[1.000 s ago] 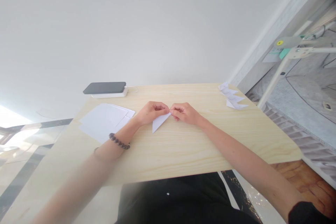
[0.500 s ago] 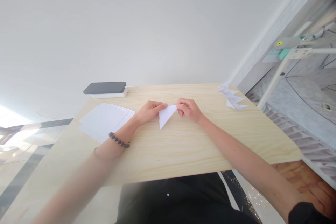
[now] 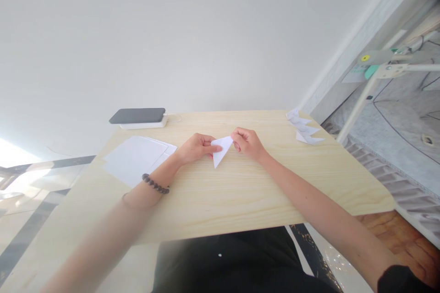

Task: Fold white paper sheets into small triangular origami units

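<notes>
Between my two hands is a small white folded paper triangle [image 3: 224, 144], one tip pointing down toward me over the table. My left hand [image 3: 197, 148] is closed on its left side, the thumb lying across the front face and the fingers behind it. With thumb and forefinger, my right hand [image 3: 248, 141] pinches the upper right corner. Part of the paper is hidden under the left thumb. Left of my left hand lie several flat white paper sheets [image 3: 135, 155], loosely stacked. Several pointed folded paper pieces [image 3: 304, 127] sit in a row at the far right.
The pale wooden table [image 3: 240, 197] meets a white wall at its back edge. At the back left, a dark phone [image 3: 139, 115] rests on a white box [image 3: 144, 124], with a thin cable beside it. A white metal frame [image 3: 360, 100] stands beyond the right edge.
My left thumb has moved from the paper's top edge down onto its front face. The paper triangle has shifted slightly right. My right hand keeps its pinch at the corner.
</notes>
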The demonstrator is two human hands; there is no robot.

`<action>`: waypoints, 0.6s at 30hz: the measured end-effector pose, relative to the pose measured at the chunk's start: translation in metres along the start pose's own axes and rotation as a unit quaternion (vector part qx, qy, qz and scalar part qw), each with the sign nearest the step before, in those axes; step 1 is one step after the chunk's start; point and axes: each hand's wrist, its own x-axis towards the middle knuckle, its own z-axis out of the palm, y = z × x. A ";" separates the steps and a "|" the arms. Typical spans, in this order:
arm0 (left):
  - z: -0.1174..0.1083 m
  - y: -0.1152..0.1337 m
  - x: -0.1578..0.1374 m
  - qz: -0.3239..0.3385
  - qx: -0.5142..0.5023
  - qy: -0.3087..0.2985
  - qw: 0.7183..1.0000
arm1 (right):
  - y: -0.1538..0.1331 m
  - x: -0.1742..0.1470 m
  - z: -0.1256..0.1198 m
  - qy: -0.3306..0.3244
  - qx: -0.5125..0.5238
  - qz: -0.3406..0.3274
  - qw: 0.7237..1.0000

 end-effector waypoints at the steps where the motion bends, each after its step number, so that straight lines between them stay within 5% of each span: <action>1: 0.000 0.000 0.000 0.002 0.001 0.006 1.000 | 0.000 0.000 0.000 0.003 0.001 -0.004 1.000; 10: 0.004 0.000 0.003 0.028 -0.034 0.022 0.999 | 0.000 0.002 -0.003 0.129 0.001 -0.039 0.991; 18: 0.000 -0.006 0.005 0.023 -0.066 0.002 0.998 | 0.001 0.001 -0.003 0.137 -0.022 -0.037 0.990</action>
